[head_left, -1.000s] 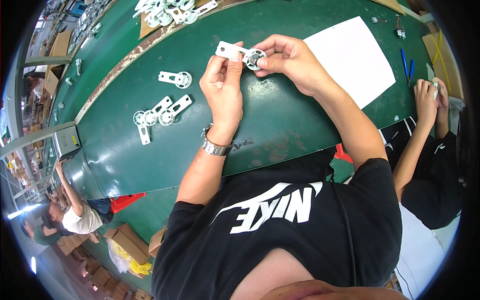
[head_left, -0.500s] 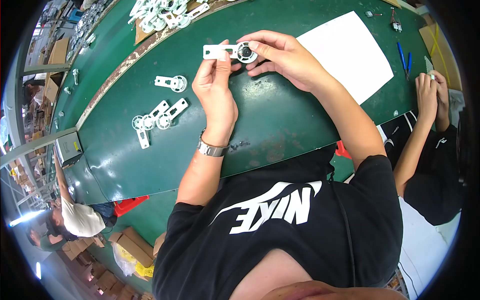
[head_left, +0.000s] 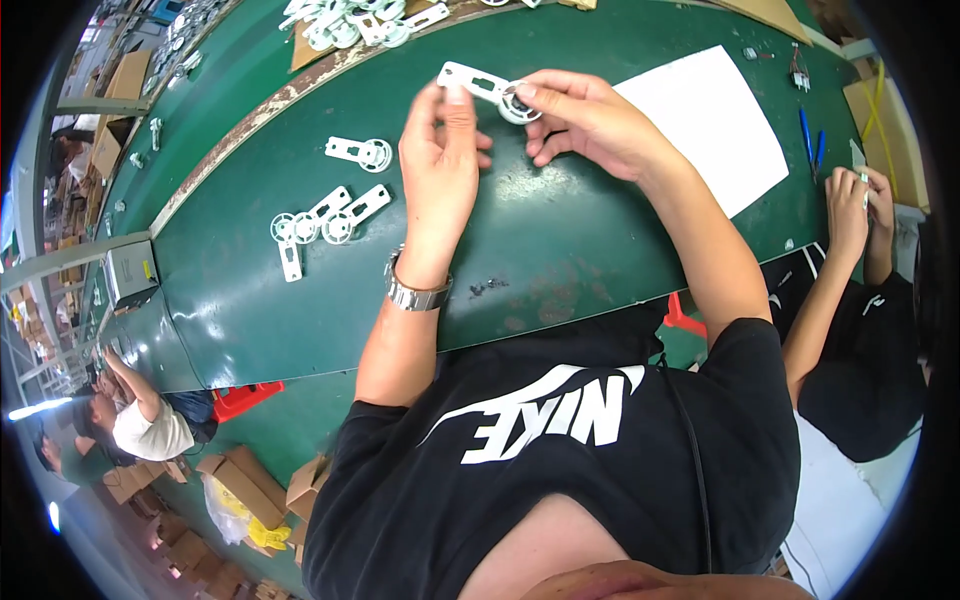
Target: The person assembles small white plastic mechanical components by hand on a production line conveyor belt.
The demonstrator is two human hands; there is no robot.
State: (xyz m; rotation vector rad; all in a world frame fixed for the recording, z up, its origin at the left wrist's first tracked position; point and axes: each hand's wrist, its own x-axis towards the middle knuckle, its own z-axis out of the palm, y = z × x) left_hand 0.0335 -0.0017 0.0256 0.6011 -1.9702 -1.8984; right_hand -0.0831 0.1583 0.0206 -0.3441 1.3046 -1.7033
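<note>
A pale plastic part (head_left: 478,85), a flat slotted arm with a spoked round end, is raised above the green table, its round end lower. My right hand (head_left: 585,115) grips the round end between thumb and fingers. Against the slotted arm rests the thumb of my left hand (head_left: 442,140), with the fingers curled loosely behind and partly hidden. To the left of this hand, a similar part (head_left: 360,153) lies alone on the table. Nearer to me sits a cluster of several more such parts (head_left: 338,228), round ends close together.
A white sheet (head_left: 715,130) covers part of the green table (head_left: 560,250) at right, with blue-handled pliers (head_left: 812,140) beyond it. More pale parts (head_left: 365,22) are heaped at the far edge. On the right, a co-worker's hands (head_left: 855,210) hold something small.
The held part has tilted, its slotted end now higher than the round end. The left hand's grip looks looser, its thumb lower on the arm. The whole view has shifted slightly.
</note>
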